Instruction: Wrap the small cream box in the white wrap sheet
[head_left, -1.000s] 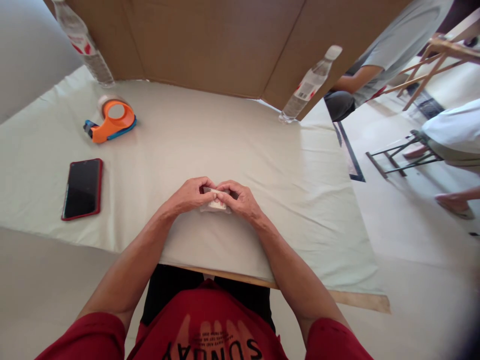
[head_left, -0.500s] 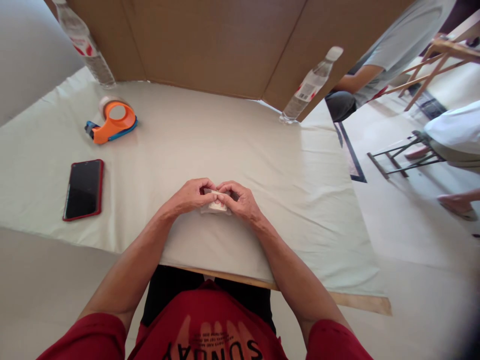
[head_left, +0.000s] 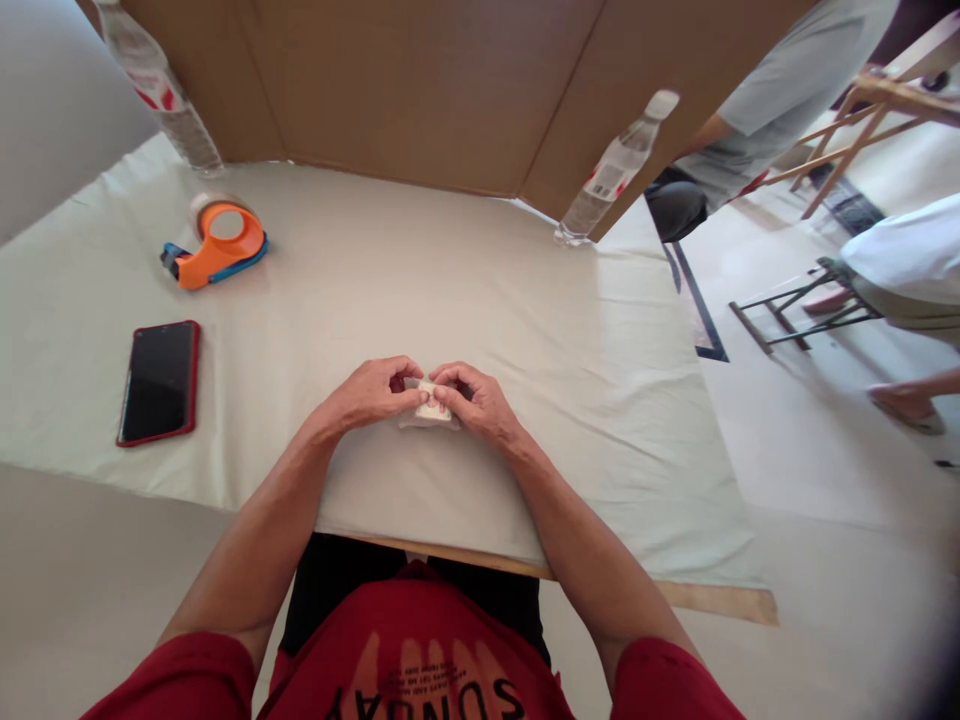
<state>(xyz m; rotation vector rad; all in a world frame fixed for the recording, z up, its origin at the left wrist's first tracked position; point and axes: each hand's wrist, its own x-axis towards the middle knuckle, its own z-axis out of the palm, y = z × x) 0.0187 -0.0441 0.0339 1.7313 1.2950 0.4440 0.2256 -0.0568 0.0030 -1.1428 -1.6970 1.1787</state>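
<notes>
A small whitish packet point(head_left: 433, 407) with red print and a clear, crinkled wrapper is pinched between both hands, low over the cloth-covered table near its front edge. My left hand point(head_left: 381, 388) grips its left side, thumb on the near face and fingers curled behind. On the other side my right hand point(head_left: 477, 400) holds it the same way, its thumb tip almost meeting the left one. Fingers hide much of the packet, and its exact kind cannot be made out.
On the left lie a phone in a red case point(head_left: 159, 384) and an orange tape dispenser point(head_left: 225, 243). Water bottles stand at the back left point(head_left: 165, 100) and back right point(head_left: 616, 170), against a cardboard screen point(head_left: 405, 90). Seated people point(head_left: 795, 90) are beyond the table's right side.
The thumbs have parted slightly, showing more of the packet's printed face. Both hands keep their hold in nearly the same place, and the whole view has shifted a little.
</notes>
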